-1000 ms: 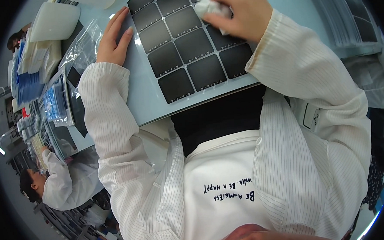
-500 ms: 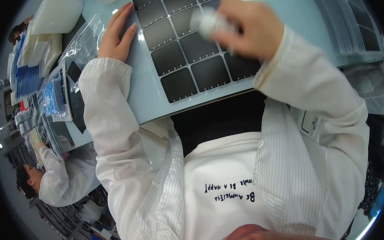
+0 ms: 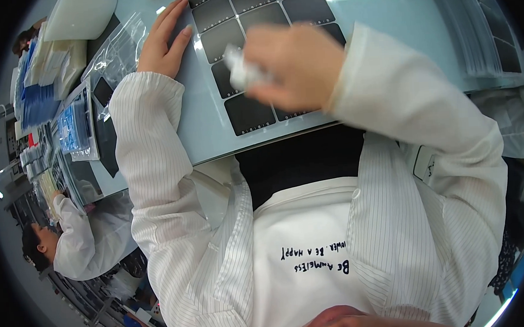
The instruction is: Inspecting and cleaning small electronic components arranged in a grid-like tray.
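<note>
A sheet of dark, round-cornered rectangular panels point(image 3: 249, 114), set in a grid with pale lines between, lies on the pale blue glossy table. My left hand point(image 3: 165, 43) rests palm down along its left edge, fingers stretched out and holding nothing. Over the panels, my right hand point(image 3: 301, 64) is closed on a crumpled white wad point(image 3: 242, 68) that looks like cloth or tissue. Motion blurs this hand and the wad, which covers part of the left-hand columns. Whether the wad presses on the surface is hard to make out.
Clear plastic bags point(image 3: 117, 52) lie left of my left hand. Beyond them are piles of white and blue packs point(image 3: 44, 74) and a blue bagged pack point(image 3: 73, 129). A stack of clear sheets point(image 3: 474, 31) stands at the right. Another person point(image 3: 82, 244) sits at far left.
My right hand has swept left and nearer to me across the panels with the white wad. The left hand keeps its place at the sheet's edge.
</note>
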The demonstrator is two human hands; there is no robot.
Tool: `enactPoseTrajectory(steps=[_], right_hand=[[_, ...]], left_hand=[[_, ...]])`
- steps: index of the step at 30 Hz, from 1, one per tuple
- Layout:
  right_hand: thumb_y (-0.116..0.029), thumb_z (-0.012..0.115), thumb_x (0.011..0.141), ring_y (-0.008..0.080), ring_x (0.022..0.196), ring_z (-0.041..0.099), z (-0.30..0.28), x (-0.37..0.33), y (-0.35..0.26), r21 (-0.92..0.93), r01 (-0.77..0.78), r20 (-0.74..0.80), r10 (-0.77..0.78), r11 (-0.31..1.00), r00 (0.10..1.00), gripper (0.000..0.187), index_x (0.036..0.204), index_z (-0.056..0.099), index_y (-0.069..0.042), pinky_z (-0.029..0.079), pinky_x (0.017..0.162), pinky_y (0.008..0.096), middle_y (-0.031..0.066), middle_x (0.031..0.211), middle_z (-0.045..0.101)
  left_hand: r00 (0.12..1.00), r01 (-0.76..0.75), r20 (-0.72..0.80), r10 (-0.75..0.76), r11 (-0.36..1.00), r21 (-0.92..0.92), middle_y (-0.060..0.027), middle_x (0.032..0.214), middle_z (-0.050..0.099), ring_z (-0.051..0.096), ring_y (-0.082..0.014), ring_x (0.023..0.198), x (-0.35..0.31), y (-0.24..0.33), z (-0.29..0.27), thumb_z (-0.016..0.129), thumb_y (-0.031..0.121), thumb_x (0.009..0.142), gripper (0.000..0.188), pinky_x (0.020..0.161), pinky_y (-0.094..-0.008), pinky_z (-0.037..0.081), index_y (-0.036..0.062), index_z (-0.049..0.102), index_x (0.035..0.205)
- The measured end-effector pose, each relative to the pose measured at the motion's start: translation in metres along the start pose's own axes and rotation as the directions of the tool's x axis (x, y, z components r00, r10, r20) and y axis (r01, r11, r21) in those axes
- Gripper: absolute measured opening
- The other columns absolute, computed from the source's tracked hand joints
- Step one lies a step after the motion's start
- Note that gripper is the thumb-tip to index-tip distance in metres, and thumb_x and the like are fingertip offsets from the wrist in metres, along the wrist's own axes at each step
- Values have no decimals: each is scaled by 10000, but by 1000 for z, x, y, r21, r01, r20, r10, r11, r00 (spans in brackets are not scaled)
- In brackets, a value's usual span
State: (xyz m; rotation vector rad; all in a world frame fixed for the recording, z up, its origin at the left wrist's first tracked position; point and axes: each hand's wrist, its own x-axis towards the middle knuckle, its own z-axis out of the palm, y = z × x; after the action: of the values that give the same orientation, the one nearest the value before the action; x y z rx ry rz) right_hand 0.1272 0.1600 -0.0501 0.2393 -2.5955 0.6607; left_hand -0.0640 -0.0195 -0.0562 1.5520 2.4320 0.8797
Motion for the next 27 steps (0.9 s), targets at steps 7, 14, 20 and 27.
enactPoseTrajectory(steps=[7,14,20,27], right_hand=[[-254,653,744,346,695,590,-19,28,40,-43,-121,-112,116,992,987,253,715,556,-22,479,619,416,144,760,558],[-246,638,768,344,671,595,-2,8,-17,109,36,104,-48,993,993,242,755,543,-24,487,601,398,147,768,550],[-252,743,688,275,615,590,22,-4,-18,71,93,97,-100,993,990,293,822,579,-49,469,558,352,100,799,548],[-235,650,763,345,673,588,-18,25,40,-85,-18,-107,9,996,994,234,764,552,-22,476,589,413,143,776,552]], left_hand=[[1000,21,13,-21,1000,5,-34,1428,406,358,-207,1331,7,8,3,484,101,920,457,1078,-320,282,128,431,1374],[995,-95,26,94,994,46,-61,1437,389,360,-225,1329,0,-3,-4,469,99,923,456,1067,-322,297,95,418,1376],[992,123,32,-123,992,-5,-183,1420,376,300,-296,1355,3,20,-7,516,54,864,498,1094,-319,234,1,402,1347],[999,41,21,-40,999,-23,-178,1409,391,330,-291,1338,12,16,-2,520,67,875,488,1086,-328,257,9,411,1346]])
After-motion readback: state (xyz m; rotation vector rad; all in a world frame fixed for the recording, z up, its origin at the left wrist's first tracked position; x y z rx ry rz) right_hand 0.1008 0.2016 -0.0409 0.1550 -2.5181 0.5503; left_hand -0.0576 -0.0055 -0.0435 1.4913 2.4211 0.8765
